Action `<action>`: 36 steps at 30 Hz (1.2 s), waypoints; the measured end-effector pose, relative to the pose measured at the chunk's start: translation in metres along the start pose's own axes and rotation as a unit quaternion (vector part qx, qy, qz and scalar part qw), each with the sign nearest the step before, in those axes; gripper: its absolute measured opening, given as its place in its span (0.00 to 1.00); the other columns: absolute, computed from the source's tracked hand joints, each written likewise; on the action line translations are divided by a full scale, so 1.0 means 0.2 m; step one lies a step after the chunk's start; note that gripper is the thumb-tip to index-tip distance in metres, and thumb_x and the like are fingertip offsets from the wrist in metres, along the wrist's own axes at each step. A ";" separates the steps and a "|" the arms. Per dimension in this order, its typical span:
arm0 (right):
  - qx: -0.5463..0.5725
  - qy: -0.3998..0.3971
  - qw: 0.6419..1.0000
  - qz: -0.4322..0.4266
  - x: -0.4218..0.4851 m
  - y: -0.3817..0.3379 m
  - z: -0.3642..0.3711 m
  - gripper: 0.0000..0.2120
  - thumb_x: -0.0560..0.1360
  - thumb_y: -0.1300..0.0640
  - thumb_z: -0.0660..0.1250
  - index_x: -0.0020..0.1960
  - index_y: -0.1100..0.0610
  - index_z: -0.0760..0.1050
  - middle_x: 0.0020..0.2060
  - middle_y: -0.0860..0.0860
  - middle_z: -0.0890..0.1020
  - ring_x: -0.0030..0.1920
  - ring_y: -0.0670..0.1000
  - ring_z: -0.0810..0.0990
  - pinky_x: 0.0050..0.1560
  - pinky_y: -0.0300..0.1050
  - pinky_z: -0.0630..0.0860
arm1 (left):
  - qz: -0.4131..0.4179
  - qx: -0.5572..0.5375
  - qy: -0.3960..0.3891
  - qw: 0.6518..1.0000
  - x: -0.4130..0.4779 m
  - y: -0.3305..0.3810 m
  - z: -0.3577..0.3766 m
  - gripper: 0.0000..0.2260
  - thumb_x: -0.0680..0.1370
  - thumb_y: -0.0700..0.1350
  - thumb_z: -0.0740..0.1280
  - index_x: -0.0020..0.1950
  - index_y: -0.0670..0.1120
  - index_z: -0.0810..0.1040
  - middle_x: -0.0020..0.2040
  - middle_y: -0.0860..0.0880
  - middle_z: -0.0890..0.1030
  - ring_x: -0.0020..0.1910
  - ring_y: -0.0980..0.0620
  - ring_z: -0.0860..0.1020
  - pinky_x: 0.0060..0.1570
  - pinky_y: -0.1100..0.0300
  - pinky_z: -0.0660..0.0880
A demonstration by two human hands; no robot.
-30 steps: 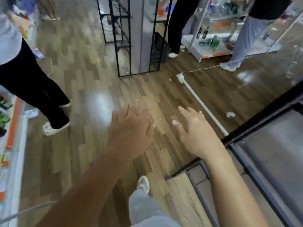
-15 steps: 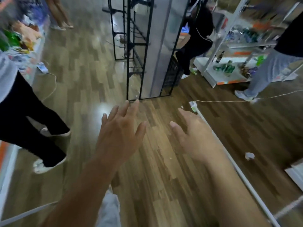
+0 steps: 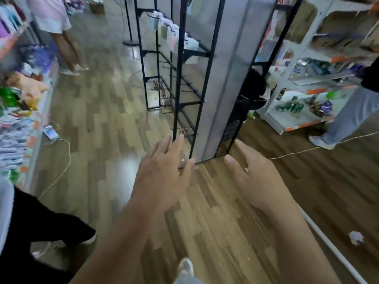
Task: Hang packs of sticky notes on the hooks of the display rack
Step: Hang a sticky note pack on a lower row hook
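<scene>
A tall black display rack (image 3: 180,83) with a grey back panel stands ahead of me on the wooden floor. Black hooks stick out of its left side, and pale packs of sticky notes (image 3: 174,37) hang on the upper ones. My left hand (image 3: 162,179) is stretched out in front of me, fingers straight and spread, holding nothing. My right hand (image 3: 254,181) is beside it, fingers relaxed, also holding nothing. Both hands are short of the rack's foot and touch nothing.
A person in black trousers (image 3: 37,232) stands close on my left; another stands far left by the shelf (image 3: 61,37). A white shelf unit (image 3: 307,99) and a person in grey trousers (image 3: 348,115) are on the right. A white cable (image 3: 307,149) and white rail (image 3: 332,249) cross the floor.
My view has lifted and moved toward the display rack, which now looms larger and closer. Both hands stay outstretched with nothing in them.
</scene>
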State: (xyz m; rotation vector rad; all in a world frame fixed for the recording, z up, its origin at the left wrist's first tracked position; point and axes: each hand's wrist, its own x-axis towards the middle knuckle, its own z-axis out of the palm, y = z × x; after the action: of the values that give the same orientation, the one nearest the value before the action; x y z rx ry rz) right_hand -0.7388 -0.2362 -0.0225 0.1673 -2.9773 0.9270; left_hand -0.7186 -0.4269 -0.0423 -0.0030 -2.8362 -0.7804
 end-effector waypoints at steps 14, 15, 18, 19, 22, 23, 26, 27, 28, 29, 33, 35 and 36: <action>0.036 0.048 0.997 -0.045 1.77 -0.40 0.31 0.26 0.81 0.47 0.59 0.77 0.53 0.60 0.74 0.47 0.66 0.74 0.44 0.61 0.68 0.34 0.55 | 0.002 0.069 -0.009 0.998 1.68 -0.69 -0.13 0.27 0.81 0.58 0.56 0.79 0.55 0.55 0.80 0.48 0.55 0.79 0.45 0.52 0.75 0.47 0.52; 0.026 0.048 0.997 -0.056 1.90 -0.46 0.32 0.26 0.81 0.47 0.59 0.76 0.54 0.60 0.74 0.47 0.66 0.74 0.44 0.61 0.67 0.33 0.54 | 0.001 0.074 -0.008 0.997 1.81 -0.74 -0.16 0.28 0.81 0.58 0.56 0.79 0.55 0.55 0.80 0.49 0.55 0.79 0.44 0.51 0.75 0.46 0.52; -0.004 0.052 0.995 -0.083 2.22 -0.59 0.38 0.25 0.81 0.48 0.59 0.76 0.53 0.61 0.73 0.47 0.67 0.72 0.43 0.62 0.63 0.26 0.51 | -0.003 0.065 -0.008 0.998 2.14 -0.90 -0.21 0.28 0.81 0.59 0.55 0.79 0.55 0.53 0.80 0.50 0.54 0.79 0.45 0.50 0.75 0.48 0.50; -0.009 0.056 0.994 -0.092 2.31 -0.63 0.40 0.25 0.81 0.48 0.59 0.76 0.53 0.62 0.72 0.46 0.68 0.71 0.42 0.62 0.62 0.24 0.51 | 0.000 0.063 -0.012 0.998 2.23 -0.94 -0.21 0.27 0.81 0.59 0.55 0.79 0.56 0.53 0.80 0.51 0.54 0.79 0.46 0.49 0.75 0.48 0.50; -0.022 0.065 0.992 -0.103 2.61 -0.76 0.52 0.25 0.81 0.48 0.60 0.76 0.51 0.62 0.72 0.45 0.67 0.72 0.41 0.62 0.63 0.24 0.51 | 0.027 0.044 -0.033 0.998 2.58 -1.16 -0.20 0.27 0.81 0.59 0.55 0.79 0.57 0.52 0.80 0.52 0.51 0.79 0.49 0.47 0.75 0.49 0.50; -0.028 0.068 0.992 -0.104 2.70 -0.81 0.57 0.25 0.80 0.48 0.60 0.76 0.52 0.62 0.73 0.46 0.67 0.72 0.42 0.62 0.65 0.26 0.52 | 0.041 0.038 -0.040 0.998 2.68 -1.23 -0.20 0.27 0.81 0.59 0.55 0.79 0.58 0.52 0.81 0.52 0.50 0.79 0.49 0.46 0.75 0.49 0.49; -0.036 0.078 0.993 -0.081 2.98 -0.93 0.71 0.25 0.80 0.50 0.61 0.75 0.54 0.64 0.72 0.49 0.69 0.71 0.45 0.64 0.70 0.36 0.58 | 0.083 0.022 -0.065 0.994 3.00 -1.42 -0.19 0.27 0.81 0.59 0.55 0.79 0.58 0.52 0.80 0.52 0.51 0.79 0.48 0.48 0.75 0.50 0.50; -0.038 0.088 0.993 -0.067 3.09 -0.97 0.74 0.25 0.80 0.50 0.62 0.75 0.54 0.64 0.71 0.50 0.69 0.71 0.47 0.65 0.70 0.38 0.59 | 0.100 0.017 -0.078 0.992 3.12 -1.47 -0.20 0.27 0.81 0.59 0.55 0.79 0.58 0.53 0.80 0.52 0.52 0.79 0.49 0.49 0.75 0.51 0.52; -0.042 0.099 0.993 -0.053 3.17 -1.01 0.76 0.25 0.79 0.51 0.63 0.74 0.55 0.65 0.70 0.51 0.70 0.71 0.47 0.65 0.70 0.39 0.59 | 0.117 0.012 -0.091 0.989 3.22 -1.51 -0.21 0.27 0.81 0.59 0.55 0.79 0.58 0.53 0.80 0.52 0.53 0.79 0.50 0.51 0.75 0.52 0.53; -0.050 0.114 0.991 -0.038 3.24 -1.03 0.77 0.25 0.79 0.51 0.63 0.74 0.56 0.65 0.70 0.51 0.70 0.70 0.48 0.65 0.69 0.39 0.59 | 0.130 0.008 -0.101 0.986 3.31 -1.54 -0.22 0.27 0.81 0.59 0.56 0.79 0.58 0.53 0.80 0.53 0.54 0.79 0.51 0.53 0.74 0.53 0.56; -0.055 0.168 0.983 0.057 3.51 -1.07 0.78 0.24 0.79 0.52 0.63 0.74 0.55 0.65 0.70 0.51 0.69 0.70 0.48 0.66 0.68 0.39 0.60 | 0.176 -0.066 -0.128 0.974 3.73 -1.62 -0.19 0.25 0.81 0.56 0.59 0.78 0.56 0.59 0.77 0.54 0.63 0.72 0.57 0.65 0.67 0.60 0.64; -0.058 0.192 0.974 0.107 3.60 -1.05 0.75 0.25 0.79 0.53 0.63 0.74 0.54 0.65 0.70 0.50 0.70 0.69 0.49 0.66 0.64 0.37 0.60 | 0.196 -0.099 -0.166 0.961 3.88 -1.60 -0.15 0.24 0.81 0.55 0.60 0.77 0.54 0.62 0.73 0.55 0.69 0.69 0.57 0.68 0.64 0.64 0.64; -0.060 0.207 0.968 0.129 3.63 -1.04 0.74 0.25 0.79 0.52 0.63 0.74 0.54 0.65 0.70 0.50 0.70 0.69 0.48 0.66 0.62 0.36 0.60 | 0.203 -0.105 -0.190 0.955 3.95 -1.59 -0.13 0.24 0.81 0.56 0.60 0.76 0.54 0.63 0.71 0.54 0.72 0.69 0.56 0.69 0.64 0.64 0.64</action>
State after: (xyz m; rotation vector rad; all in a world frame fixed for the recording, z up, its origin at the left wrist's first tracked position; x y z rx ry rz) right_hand -1.4364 -0.5604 0.0100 -0.3774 -2.6843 0.6876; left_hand -1.5047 -0.7545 -0.0306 -0.8239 -2.9123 -1.0653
